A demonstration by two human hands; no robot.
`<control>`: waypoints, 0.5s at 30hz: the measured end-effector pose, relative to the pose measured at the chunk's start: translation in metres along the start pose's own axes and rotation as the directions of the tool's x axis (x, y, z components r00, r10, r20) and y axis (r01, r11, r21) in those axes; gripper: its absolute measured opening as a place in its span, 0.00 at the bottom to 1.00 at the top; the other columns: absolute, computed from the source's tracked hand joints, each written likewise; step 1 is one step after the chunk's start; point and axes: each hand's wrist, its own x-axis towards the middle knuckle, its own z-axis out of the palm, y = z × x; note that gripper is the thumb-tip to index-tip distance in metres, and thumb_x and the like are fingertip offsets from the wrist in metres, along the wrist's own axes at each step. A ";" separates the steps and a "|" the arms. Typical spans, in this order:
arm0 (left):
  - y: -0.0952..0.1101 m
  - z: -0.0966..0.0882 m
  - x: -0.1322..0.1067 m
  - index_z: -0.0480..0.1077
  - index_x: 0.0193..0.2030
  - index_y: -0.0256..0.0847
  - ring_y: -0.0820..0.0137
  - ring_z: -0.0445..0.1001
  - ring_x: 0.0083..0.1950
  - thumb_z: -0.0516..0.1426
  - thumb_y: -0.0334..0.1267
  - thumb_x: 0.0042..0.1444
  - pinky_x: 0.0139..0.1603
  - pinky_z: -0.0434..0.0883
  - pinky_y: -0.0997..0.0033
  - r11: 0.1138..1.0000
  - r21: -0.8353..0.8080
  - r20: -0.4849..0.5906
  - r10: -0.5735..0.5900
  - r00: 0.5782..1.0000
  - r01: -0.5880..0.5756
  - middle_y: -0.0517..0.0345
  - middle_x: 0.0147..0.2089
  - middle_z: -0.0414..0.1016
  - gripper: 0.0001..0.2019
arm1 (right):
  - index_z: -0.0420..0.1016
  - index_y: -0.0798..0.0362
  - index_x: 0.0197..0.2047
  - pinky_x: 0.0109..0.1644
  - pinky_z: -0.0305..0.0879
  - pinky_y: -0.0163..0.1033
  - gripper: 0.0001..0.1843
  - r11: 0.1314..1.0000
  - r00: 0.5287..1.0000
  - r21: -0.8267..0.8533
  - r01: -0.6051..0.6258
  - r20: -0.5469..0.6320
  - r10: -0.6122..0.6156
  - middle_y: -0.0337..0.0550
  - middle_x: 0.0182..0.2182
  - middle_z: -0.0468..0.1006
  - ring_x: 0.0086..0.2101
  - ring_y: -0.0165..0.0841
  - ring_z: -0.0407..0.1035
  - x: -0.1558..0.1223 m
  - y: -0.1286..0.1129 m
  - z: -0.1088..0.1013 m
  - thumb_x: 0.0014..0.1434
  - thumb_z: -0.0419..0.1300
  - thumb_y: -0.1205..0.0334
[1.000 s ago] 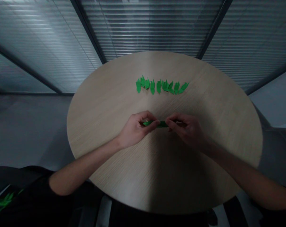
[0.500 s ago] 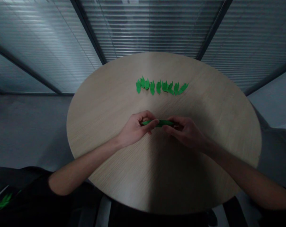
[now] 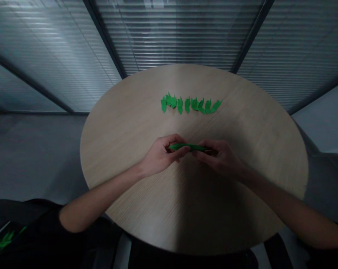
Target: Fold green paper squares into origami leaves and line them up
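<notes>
1. The left hand (image 3: 160, 156) and right hand (image 3: 221, 158) both pinched a slim green paper strip (image 3: 188, 147), fingers curled, their fingertips nearly meeting.
2. The strip ran crosswise between them over a round wooden table (image 3: 194, 213), well inside its near edge (image 3: 174, 251).
3. A row of green paper leaves (image 3: 190, 104) lay farther off, well apart from the hands and short of the far edge (image 3: 185, 64).

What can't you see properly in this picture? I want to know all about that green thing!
All from the head camera:
- Ends of the green strip: hidden by the left hand and right hand.
- Green leaf shapes: too small and overlapping to count surely.
- Green pattern on dark cloth: dim, cut off by the corner.
</notes>
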 end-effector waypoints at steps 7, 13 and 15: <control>-0.002 0.003 0.000 0.74 0.37 0.36 0.77 0.73 0.26 0.64 0.40 0.60 0.25 0.71 0.80 1.000 -0.009 0.011 0.008 1.000 -0.008 0.59 0.30 0.75 0.08 | 0.80 0.52 0.40 0.32 0.71 0.34 0.11 0.992 0.988 -0.050 0.114 -0.100 -0.119 0.39 0.29 0.80 0.28 0.30 0.74 0.000 0.005 0.002 0.65 0.65 0.52; -0.002 0.004 0.001 0.76 0.41 0.36 0.77 0.75 0.25 0.65 0.39 0.59 0.26 0.74 0.78 0.999 -0.054 0.003 -0.005 1.000 0.005 0.57 0.34 0.79 0.09 | 0.79 0.53 0.36 0.32 0.72 0.35 0.13 0.989 0.978 -0.073 0.129 -0.155 -0.139 0.39 0.26 0.79 0.27 0.30 0.74 -0.001 0.006 0.005 0.65 0.65 0.52; -0.001 0.004 0.002 0.75 0.43 0.36 0.76 0.76 0.25 0.67 0.39 0.56 0.26 0.75 0.77 0.996 -0.084 0.006 -0.038 0.999 0.038 0.58 0.33 0.79 0.11 | 0.79 0.53 0.35 0.31 0.72 0.34 0.13 0.992 0.974 -0.032 0.123 -0.189 -0.127 0.39 0.26 0.79 0.27 0.30 0.74 -0.002 0.005 0.006 0.65 0.65 0.51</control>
